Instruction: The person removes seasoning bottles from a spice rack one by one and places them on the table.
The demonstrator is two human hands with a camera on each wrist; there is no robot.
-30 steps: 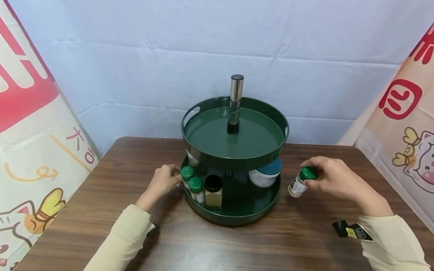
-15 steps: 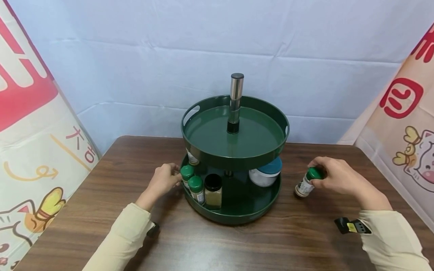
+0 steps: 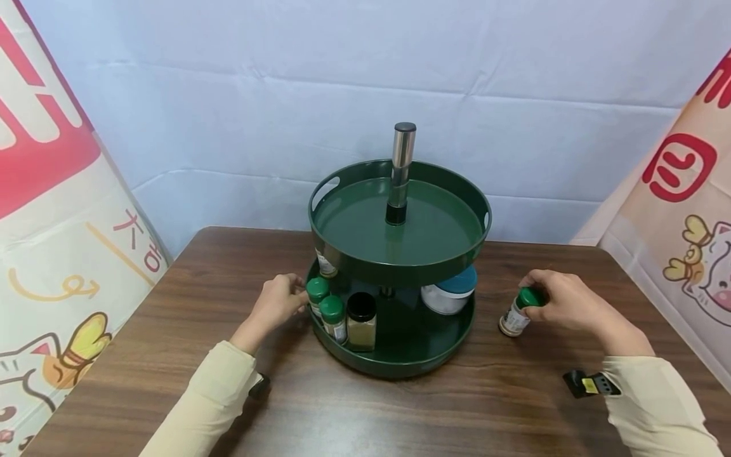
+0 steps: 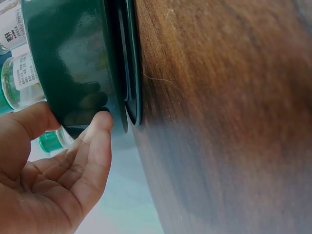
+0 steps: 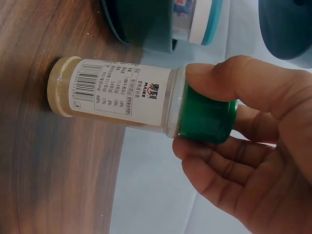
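Note:
My right hand (image 3: 562, 306) grips a small clear spice jar (image 5: 122, 95) by its green cap (image 5: 207, 114), thumb on one side and fingers on the other. The jar has a white printed label and stands with its base at the table, right of a dark green two-tier turntable (image 3: 394, 368). At the turntable's left side, my left hand (image 3: 278, 301) holds the lower tray's wall (image 4: 73, 58), thumb at the rim and fingertips against the outside. Green-capped spice jars (image 3: 333, 317) and a black-capped jar (image 3: 362, 324) stand in that tray near this hand.
A white tub with a blue lid (image 3: 450, 293) sits on the lower tray's right side. The upper tray (image 3: 365, 222) overhangs the lower one, with a metal post (image 3: 403, 152) rising through it. A pale cloth (image 3: 274, 127) hangs behind the brown wooden table (image 3: 342, 419).
My right hand has moved slightly right and set the spice jar's base down on the table, where it stands more upright. The left hand has stayed at the lower tray.

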